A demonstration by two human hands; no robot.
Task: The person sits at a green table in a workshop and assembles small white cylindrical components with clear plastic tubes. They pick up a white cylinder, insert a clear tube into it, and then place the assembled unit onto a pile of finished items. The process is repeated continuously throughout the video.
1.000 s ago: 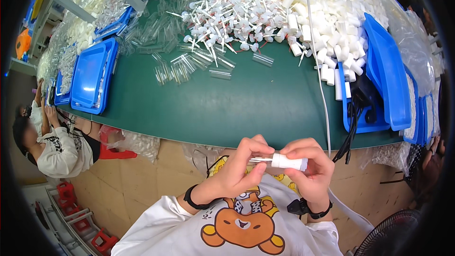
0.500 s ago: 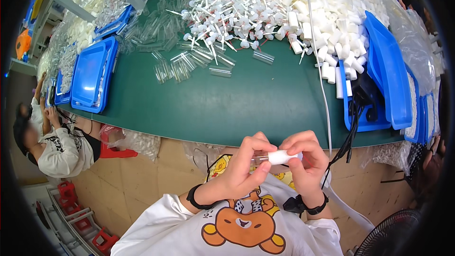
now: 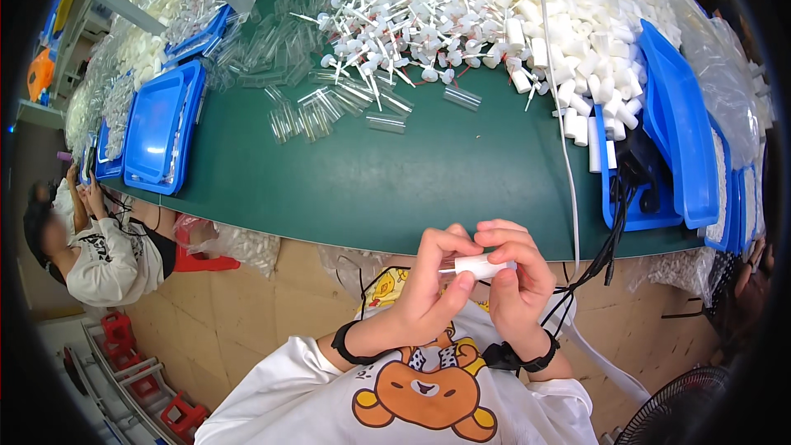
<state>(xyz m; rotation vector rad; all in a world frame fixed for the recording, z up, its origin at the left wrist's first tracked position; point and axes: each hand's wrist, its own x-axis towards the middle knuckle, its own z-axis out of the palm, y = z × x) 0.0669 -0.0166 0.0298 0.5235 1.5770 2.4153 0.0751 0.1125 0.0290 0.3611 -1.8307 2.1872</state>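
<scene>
In front of my chest, just off the near table edge, I hold a small white cylinder (image 3: 480, 267) level in both hands. My left hand (image 3: 422, 284) pinches its left end between thumb and fingers. A slim pale piece shows inside that grip, and the rest of it is hidden. Curled round the right end is my right hand (image 3: 521, 284), thumb below and fingers above. Ahead on the green table (image 3: 371, 189) lie loose clear tubes (image 3: 386, 122), a heap of white stemmed parts with round caps (image 3: 412, 29) and a large pile of white cylinders (image 3: 577, 41).
Blue trays stand at the left (image 3: 161, 128) and right (image 3: 680, 132). A white cable (image 3: 563, 148) runs down across the table, with black cables (image 3: 614, 231) beside it. At the left sits another person (image 3: 111, 255). A black fan (image 3: 671, 412) is at lower right.
The white cylinder has shifted slightly left. My right hand has moved a little left, and its fingers are raised and straighter. The clear tube seen in my left grip shows less now.
</scene>
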